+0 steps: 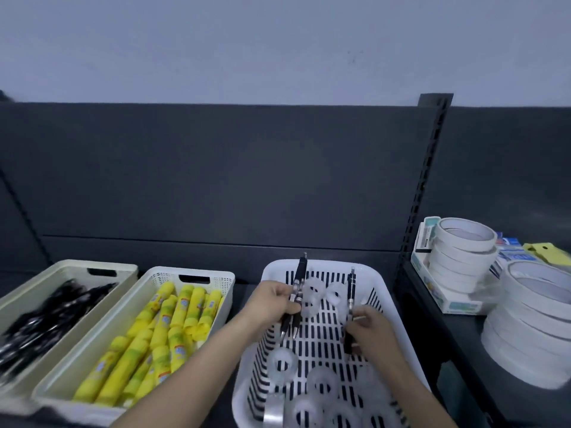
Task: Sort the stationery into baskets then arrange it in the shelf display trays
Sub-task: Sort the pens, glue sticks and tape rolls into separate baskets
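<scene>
- At lower left of the frame, a beige tray (77, 263) already keeps dark pens (52, 316); beside it a second tray (221, 284) keeps yellow glue sticks (173, 319).
- Lower centre: the left hand (273, 301) grips two black pens (300, 273) over the white basket (275, 267).
- Right of it, the right hand (369, 332) pinches a third pen (350, 291) upright.
- Risk: a loose pinch may drop this pen among the clear tape rolls (321, 381).

The left hand (275, 299) curls round two black pens (300, 273); the right hand (370, 330), just beside, pinches a third pen (351, 288).
</scene>
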The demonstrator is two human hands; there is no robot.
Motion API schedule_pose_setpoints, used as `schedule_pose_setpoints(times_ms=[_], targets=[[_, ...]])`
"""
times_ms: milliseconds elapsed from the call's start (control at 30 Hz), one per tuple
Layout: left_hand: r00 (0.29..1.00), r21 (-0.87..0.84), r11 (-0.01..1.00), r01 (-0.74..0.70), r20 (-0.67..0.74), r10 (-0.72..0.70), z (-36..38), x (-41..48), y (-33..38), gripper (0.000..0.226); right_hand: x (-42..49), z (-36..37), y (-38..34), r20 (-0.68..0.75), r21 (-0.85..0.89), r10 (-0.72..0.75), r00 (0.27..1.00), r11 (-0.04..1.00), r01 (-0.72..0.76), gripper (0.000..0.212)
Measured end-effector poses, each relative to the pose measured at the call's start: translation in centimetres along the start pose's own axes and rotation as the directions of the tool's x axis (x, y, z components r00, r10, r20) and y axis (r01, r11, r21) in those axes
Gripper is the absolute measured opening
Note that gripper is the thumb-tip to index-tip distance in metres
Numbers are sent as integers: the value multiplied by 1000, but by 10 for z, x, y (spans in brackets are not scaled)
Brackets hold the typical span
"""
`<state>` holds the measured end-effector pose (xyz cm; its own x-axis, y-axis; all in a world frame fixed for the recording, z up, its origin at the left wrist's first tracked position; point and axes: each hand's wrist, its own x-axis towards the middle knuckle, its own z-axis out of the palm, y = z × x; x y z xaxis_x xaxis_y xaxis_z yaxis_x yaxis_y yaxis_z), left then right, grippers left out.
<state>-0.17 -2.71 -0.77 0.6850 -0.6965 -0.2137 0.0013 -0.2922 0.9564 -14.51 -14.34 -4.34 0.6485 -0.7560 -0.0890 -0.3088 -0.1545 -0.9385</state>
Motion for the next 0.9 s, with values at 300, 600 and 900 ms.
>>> schedule_pose_setpoints(times_ms=[300,600,900], targets=[[988,-157,987,-33,-151,9,-76,-69,-4,23,-33,52,-42,249,40,-75,966,997,67,6],[906,-146,988,-52,-424,-15,-214,-110,-30,27,-45,145,-87,427,178,-52,903,984,-28,13],[802,65,995,76,-597,-22,-381,-125,-79,21,-59,314,-141,440,134,-89,894,990,33,41]])
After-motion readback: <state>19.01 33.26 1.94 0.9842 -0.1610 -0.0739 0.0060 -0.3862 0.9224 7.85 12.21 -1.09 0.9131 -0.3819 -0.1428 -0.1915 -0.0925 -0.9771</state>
